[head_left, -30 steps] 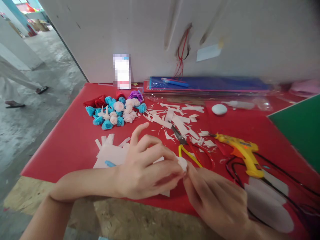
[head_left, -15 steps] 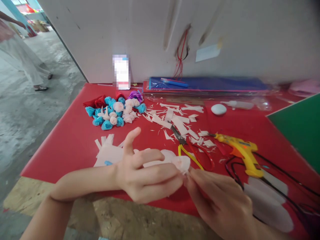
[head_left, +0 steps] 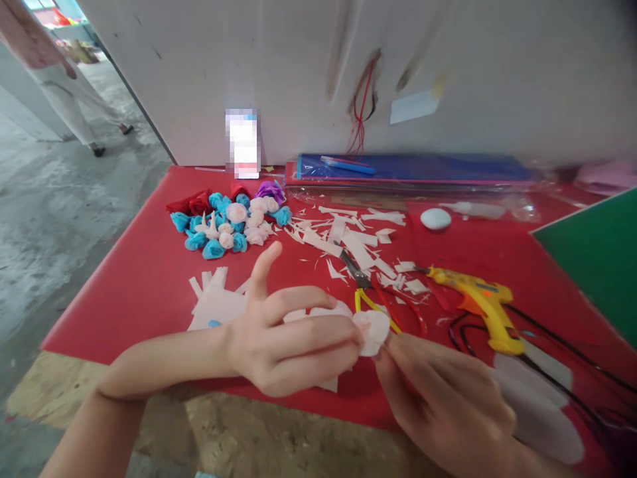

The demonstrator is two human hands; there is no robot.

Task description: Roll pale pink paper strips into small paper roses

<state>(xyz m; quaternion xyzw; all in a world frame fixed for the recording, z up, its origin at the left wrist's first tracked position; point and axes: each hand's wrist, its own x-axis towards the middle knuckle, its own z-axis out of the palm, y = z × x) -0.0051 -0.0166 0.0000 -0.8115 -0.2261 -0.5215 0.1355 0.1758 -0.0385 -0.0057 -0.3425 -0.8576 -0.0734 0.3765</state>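
A small white paper flower point(head_left: 373, 333) is held between my two hands above the front of the red table. My right hand point(head_left: 442, 398) pinches it at the base. The bent fingers of my left hand point(head_left: 301, 342) close on its left side, with one digit sticking up; the fingertips are partly hidden behind the petals. Beneath and behind the left hand lie white paper pieces point(head_left: 216, 302). Just beyond the flower rest scissors point(head_left: 355, 269) with yellow and red handles, partly covered by the flower.
Blue, white, red and purple paper flowers point(head_left: 213, 249) cluster at the back left, near a phone point(head_left: 243, 143). Paper scraps point(head_left: 358, 245) litter the middle. A yellow glue gun point(head_left: 478, 299) with a black cord lies right, near a green board point(head_left: 597, 259). A person point(head_left: 54, 73) is at far left.
The flower has turned and shifted slightly right, so its open petals face me more. My right hand has moved a little right and down. The person at far left has stepped along.
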